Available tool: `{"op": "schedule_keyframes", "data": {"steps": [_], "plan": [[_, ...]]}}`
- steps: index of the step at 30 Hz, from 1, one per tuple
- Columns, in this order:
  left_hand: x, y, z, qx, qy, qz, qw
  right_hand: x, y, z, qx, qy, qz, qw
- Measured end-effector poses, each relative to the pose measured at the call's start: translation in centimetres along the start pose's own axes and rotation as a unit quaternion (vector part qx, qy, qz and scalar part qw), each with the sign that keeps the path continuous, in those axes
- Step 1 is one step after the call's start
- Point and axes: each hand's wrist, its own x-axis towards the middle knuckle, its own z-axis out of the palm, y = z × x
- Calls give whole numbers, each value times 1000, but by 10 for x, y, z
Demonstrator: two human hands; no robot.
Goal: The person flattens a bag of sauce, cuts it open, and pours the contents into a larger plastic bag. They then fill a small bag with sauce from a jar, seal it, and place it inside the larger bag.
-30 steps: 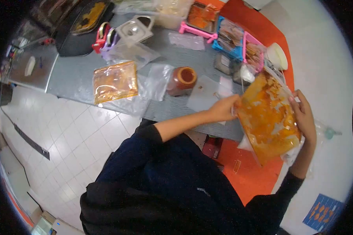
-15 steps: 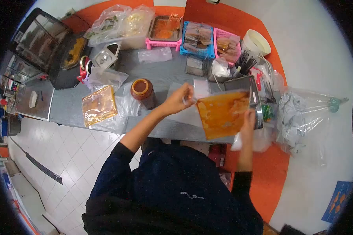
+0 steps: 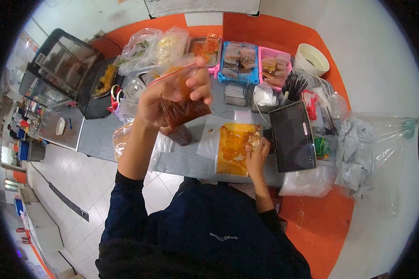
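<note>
My left hand (image 3: 174, 95) is raised over the table, fingers closed round a small zip bag (image 3: 186, 111) of dark red-brown sauce with a red seal line. Below it, partly hidden, stands a brown jar (image 3: 178, 136). My right hand (image 3: 257, 156) has its fingers curled over the right edge of a flat plastic bag (image 3: 230, 151) with orange-brown sauce inside, which lies near the table's front edge. Just right of that hand is a black tablet (image 3: 292, 137). Another flat orange bag (image 3: 122, 139) lies to the left, mostly behind my left forearm.
Along the back are a blue basket (image 3: 239, 76) and a pink basket (image 3: 286, 81) of small packets, a tray (image 3: 198, 45) of orange food and filled clear bags (image 3: 170, 46). A cup of black sticks (image 3: 293, 88) and a white bucket (image 3: 312, 60) stand at right.
The flat orange bag, previously held up and tilted, now lies on the table under my right hand. My left hand has risen and moved left, holding up the small sauce bag.
</note>
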Motion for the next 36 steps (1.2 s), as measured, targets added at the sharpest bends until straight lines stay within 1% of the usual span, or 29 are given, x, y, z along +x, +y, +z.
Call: {"op": "schedule_keyframes", "data": {"steps": [1, 2, 3, 4, 5, 6, 7, 8, 9, 10, 11, 12, 13, 14, 15, 16, 17, 18, 19, 20, 21, 23, 24, 25, 26, 30, 32, 34, 36], "plan": [[4, 1, 1, 17, -44, 3, 999, 17, -12, -12, 159, -68, -3, 985], [9, 1, 3, 20, -44, 1, 999, 35, -26, -29, 314, -135, -5, 940], [14, 1, 7, 52, -102, 4, 993, 55, -49, -56, 464, -161, 30, 870], [18, -1, 11, 83, -160, 7, 984, 77, -75, -86, 601, -182, 63, 775], [21, -4, 17, 83, -162, 5, 983, 96, -95, -113, 631, -166, 16, 758], [24, -8, 25, 90, -184, 8, 979, 112, -111, -135, 657, -150, -33, 738], [27, -11, 32, 96, -206, 13, 974, 126, -122, -151, 655, -147, -34, 740], [30, -13, 40, 96, -210, 15, 973, 139, -132, -165, 663, -109, -120, 731], [32, -15, 47, 133, -200, 21, 970, 149, -140, -177, 665, -70, -206, 714], [34, -16, 52, 171, -189, 29, 966, 157, -147, -189, 663, -70, -211, 715], [39, -21, 48, 172, -209, 40, 962, 162, -154, -199, 655, -63, -192, 728], [41, -22, 52, 172, -210, 46, 961, 167, -158, -207, 647, -56, -173, 741], [42, -23, 57, 184, -173, 67, 965, 172, -159, -213, 619, -66, -148, 768], [42, -22, 59, 195, -135, 89, 967, 176, -160, -215, 617, -67, -153, 769], [44, -16, 52, 260, -136, 93, 951, 181, -161, -217, 627, -71, -135, 764], [44, -14, 48, 260, -136, 99, 951, 184, -162, -218, 637, -75, -118, 758], [44, -12, 45, 291, -90, 85, 949, 187, -162, -217, 624, -53, -125, 769], [44, -13, 41, 320, -43, 69, 944, 189, -162, -215, 623, -55, -130, 770], [41, -17, 38, 336, 12, 84, 938, 192, -162, -212, 621, -12, -131, 772], [42, -19, 32, 335, 11, 89, 938, 195, -161, -209, 619, 32, -132, 773], [42, -18, 26, 349, 47, 91, 931, 198, -158, -205, 601, 25, -133, 788], [42, -17, 19, 371, 104, 101, 917, 203, -157, -201, 605, 6, -124, 786], [42, -17, 16, 371, 105, 103, 917, 206, -157, -200, 611, -12, -111, 784], [42, -16, 12, 405, 92, 96, 905, 209, -155, -199, 611, -13, -112, 783], [43, -15, 10, 438, 78, 88, 891, 212, -152, -199, 595, -30, -114, 795], [44, -14, 11, 446, 92, 85, 886, 222, -145, -197, 548, -73, -127, 824], [44, -18, 11, 395, 94, 88, 910, 220, -144, -193, 545, -69, -127, 826], [46, -23, 8, 393, 91, 88, 911, 219, -143, -186, 541, -64, -127, 829], [49, -30, 3, 392, 88, 86, 912, 221, -140, -175, 499, -44, -176, 848]]}}
